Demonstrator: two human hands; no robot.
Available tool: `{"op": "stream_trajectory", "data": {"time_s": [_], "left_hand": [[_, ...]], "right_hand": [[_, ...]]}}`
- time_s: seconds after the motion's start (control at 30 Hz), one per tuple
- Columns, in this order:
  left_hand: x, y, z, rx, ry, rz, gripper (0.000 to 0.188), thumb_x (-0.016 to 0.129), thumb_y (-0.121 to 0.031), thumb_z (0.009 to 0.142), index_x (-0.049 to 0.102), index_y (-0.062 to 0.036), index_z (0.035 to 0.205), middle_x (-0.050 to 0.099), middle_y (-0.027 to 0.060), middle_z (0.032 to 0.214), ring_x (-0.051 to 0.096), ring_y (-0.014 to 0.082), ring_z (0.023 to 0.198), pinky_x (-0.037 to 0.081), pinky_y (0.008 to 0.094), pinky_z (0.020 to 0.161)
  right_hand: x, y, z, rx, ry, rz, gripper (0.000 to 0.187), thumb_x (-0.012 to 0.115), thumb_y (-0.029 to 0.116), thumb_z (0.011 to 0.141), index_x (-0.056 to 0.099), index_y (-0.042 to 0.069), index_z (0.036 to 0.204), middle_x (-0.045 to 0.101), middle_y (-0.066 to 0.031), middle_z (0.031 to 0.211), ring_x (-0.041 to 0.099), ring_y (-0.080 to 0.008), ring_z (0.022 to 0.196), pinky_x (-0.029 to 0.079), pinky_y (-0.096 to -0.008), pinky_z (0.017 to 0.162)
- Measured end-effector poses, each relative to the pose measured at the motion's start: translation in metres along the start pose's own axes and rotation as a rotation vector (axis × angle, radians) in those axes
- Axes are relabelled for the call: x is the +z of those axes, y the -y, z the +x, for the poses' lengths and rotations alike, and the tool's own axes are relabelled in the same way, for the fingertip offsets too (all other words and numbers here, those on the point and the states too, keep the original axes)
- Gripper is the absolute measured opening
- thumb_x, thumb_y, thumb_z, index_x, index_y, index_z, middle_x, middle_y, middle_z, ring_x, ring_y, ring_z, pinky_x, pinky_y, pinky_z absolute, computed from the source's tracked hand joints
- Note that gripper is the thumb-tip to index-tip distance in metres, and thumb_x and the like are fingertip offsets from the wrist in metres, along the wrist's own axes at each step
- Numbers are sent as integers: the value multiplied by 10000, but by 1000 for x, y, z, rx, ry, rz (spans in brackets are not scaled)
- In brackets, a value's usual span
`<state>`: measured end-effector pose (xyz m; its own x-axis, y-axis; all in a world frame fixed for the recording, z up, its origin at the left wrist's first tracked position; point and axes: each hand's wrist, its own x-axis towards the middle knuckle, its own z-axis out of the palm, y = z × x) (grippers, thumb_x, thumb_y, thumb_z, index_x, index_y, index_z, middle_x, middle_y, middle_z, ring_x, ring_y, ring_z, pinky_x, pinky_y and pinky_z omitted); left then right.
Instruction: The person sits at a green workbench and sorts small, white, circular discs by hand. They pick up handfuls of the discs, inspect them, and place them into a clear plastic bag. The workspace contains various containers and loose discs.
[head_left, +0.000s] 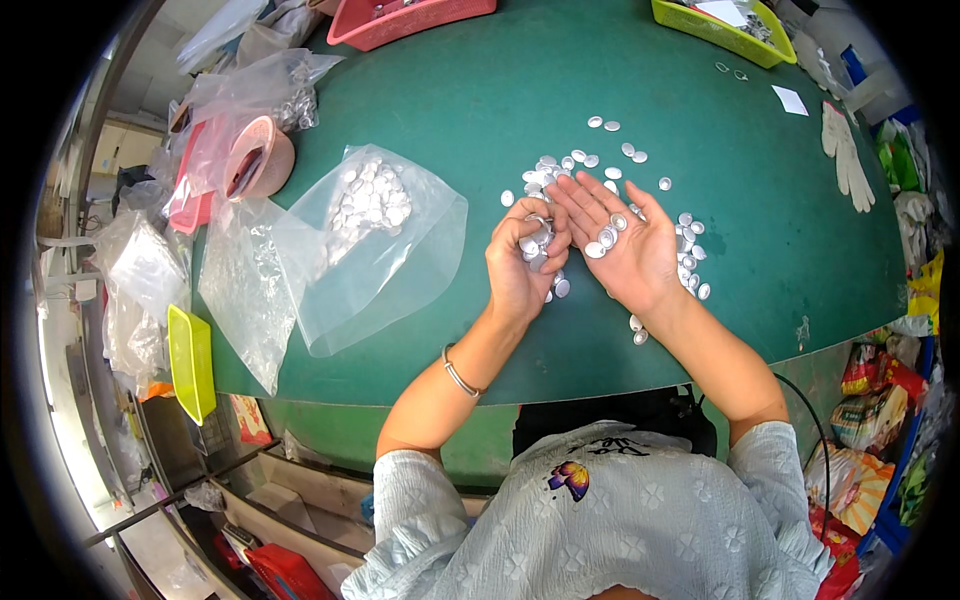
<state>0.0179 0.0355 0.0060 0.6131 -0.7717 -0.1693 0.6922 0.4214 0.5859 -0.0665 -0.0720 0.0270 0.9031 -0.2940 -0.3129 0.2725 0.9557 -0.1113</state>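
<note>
My left hand (520, 258) is curled around a cluster of small silver oval metal pieces (537, 247), its fingers bent over them. Beside it, my right hand (640, 250) lies palm up with fingers stretched out, and a few of the same shiny pieces (607, 238) rest loose on the palm and fingers. More loose pieces (688, 262) are scattered on the green table around and beyond both hands. To the left of my left hand lies a clear plastic bag (420, 215) with a pile of such pieces (372, 198) inside.
A pink cup (268, 165) and plastic bags (150, 260) crowd the left edge, near a yellow-green tray (190, 365). At the far side stand a red basket (410, 28) and a lime basket (735, 38). White gloves (846, 155) lie on the right.
</note>
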Motion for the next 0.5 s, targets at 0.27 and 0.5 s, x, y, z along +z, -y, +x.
{"op": "stream_trajectory", "data": {"time_s": [0.27, 0.5], "left_hand": [[12, 10, -6, 188, -45, 685, 82, 660, -13, 772, 606, 2, 831, 576, 29, 733, 500, 63, 656, 394, 181, 539], [13, 9, -7, 257, 66, 1056, 132, 704, 7, 733, 643, 13, 850, 584, 5, 727, 518, 52, 690, 442, 203, 625]], "right_hand": [[5, 4, -2, -19, -19, -41, 472, 366, 289, 916, 398, -44, 1249, 431, -222, 1310, 381, -311, 1264, 291, -422, 1066], [7, 10, -2, -53, -43, -107, 463, 378, 316, 911, 440, -21, 1223, 462, -199, 1294, 413, -300, 1242, 318, -430, 1035]]}}
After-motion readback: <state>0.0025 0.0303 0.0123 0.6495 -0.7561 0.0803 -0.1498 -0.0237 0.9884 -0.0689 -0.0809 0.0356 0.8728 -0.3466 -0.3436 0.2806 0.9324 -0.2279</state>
